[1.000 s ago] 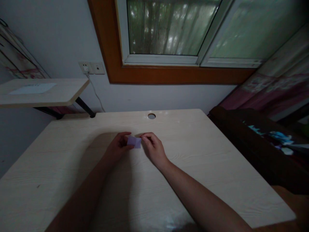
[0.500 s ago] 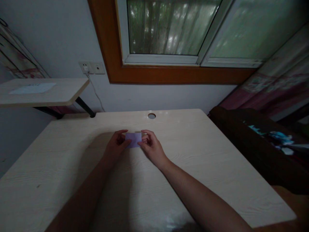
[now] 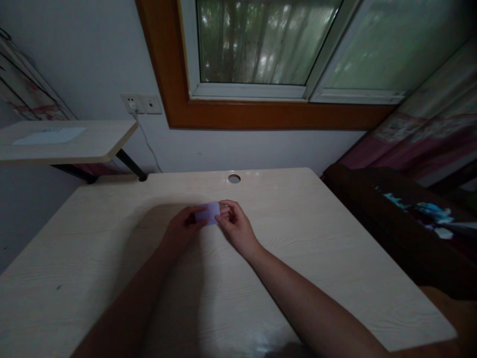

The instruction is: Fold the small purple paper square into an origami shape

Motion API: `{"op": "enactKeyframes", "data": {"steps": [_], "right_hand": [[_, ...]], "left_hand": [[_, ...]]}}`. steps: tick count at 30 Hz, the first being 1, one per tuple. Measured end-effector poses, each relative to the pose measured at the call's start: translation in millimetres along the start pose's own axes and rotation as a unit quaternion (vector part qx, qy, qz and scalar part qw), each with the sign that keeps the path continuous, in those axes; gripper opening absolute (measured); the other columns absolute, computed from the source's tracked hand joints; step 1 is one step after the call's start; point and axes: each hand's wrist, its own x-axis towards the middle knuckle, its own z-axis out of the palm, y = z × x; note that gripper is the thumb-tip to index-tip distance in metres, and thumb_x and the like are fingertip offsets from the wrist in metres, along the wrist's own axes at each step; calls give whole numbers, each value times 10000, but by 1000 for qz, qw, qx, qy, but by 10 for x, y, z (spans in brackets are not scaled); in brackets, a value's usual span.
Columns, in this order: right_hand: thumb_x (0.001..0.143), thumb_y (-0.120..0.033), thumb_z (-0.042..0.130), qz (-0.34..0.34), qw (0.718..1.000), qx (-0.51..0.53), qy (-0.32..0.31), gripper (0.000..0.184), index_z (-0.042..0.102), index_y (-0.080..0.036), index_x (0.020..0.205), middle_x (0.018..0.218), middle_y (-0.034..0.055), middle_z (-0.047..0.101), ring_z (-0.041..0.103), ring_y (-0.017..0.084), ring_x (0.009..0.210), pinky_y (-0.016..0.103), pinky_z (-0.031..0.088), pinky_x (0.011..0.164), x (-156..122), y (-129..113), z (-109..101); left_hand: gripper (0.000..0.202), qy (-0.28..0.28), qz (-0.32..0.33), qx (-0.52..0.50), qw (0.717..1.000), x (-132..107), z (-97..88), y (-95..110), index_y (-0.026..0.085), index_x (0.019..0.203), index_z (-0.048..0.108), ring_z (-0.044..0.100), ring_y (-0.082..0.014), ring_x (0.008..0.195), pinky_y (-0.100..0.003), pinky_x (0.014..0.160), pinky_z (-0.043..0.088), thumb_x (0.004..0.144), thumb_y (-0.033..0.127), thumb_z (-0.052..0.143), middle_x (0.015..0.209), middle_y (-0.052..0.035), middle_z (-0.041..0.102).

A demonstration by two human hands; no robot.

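A small purple piece of paper (image 3: 209,214) is held up between my two hands, above the far middle of the desk. My left hand (image 3: 182,227) is closed on its left side, with fingers along the top part and the thumb near the bottom edge. On the other side, my right hand (image 3: 235,223) pinches the right edge between thumb and fingers. The paper tilts slightly, its right end higher. Parts of its left end are hidden behind my left fingers.
The pale wood desk (image 3: 316,258) has a round cable hole (image 3: 234,178) near its back edge. At left stands a raised shelf (image 3: 112,134) on black legs, bearing a white sheet (image 3: 50,135). A cord hangs from the wall socket (image 3: 132,104). A window (image 3: 261,44) is behind.
My left fingers have shifted from the paper's left edge to over its front. The paper has tilted a little, its right end rising. My right hand has barely moved.
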Motion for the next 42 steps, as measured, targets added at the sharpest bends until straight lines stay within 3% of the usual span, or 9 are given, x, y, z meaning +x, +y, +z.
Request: {"op": "enactKeyframes", "data": {"steps": [5,12,18,22,32,39,42], "right_hand": [[814,-265,689,3,1000,5,-7,384,569,-271,1179,869,-9,638,603,136,762,286,504,745,-6,5,-2],[818,-251,705,-12,1000,-9,-2,372,586,-256,1170,848,-15,633,589,137,775,289,478,781,-13,-14,-4],[842,-279,708,-57,990,-124,-36,402,616,-283,1234,967,25,614,578,173,906,331,476,863,-21,-69,-22],[815,-267,756,-86,976,-190,-65,468,632,-297,1265,999,44,580,558,186,928,334,474,841,-18,-104,-8],[818,-257,759,-88,977,-194,-33,275,729,-304,1087,928,37,486,534,178,873,317,494,746,-31,-79,15],[814,-251,764,-130,972,-193,-29,276,728,-306,1082,1255,82,477,566,191,1038,379,503,933,-30,-51,6],[843,-238,733,-140,971,-187,-53,262,717,-297,1097,1227,81,555,589,194,1069,378,496,966,-22,-65,-4]], "left_hand": [[346,7,-3,55,998,-2,3,17,238,1075,727,643,-183,771,-292,709,519,753,365,743,916,-28,722],[417,27,-35,111,993,-3,-12,34,215,1110,714,642,-183,764,-285,718,511,759,441,725,901,-23,727],[383,41,-19,127,991,-2,-14,17,227,1071,721,660,-183,781,-292,736,530,763,455,726,917,-25,736],[318,20,8,127,992,-16,-20,16,239,1055,727,682,-186,834,-302,793,544,789,414,720,977,-32,747],[303,-5,15,93,996,-30,-22,68,232,1044,738,681,-174,820,-271,758,539,795,405,729,944,-25,750],[322,6,4,107,994,-23,-34,51,224,1026,740,668,-173,772,-275,720,530,780,431,734,897,-22,748],[331,4,0,103,995,-24,-35,32,225,1034,736,669,-176,774,-281,727,532,784,442,728,891,-22,746]]}}
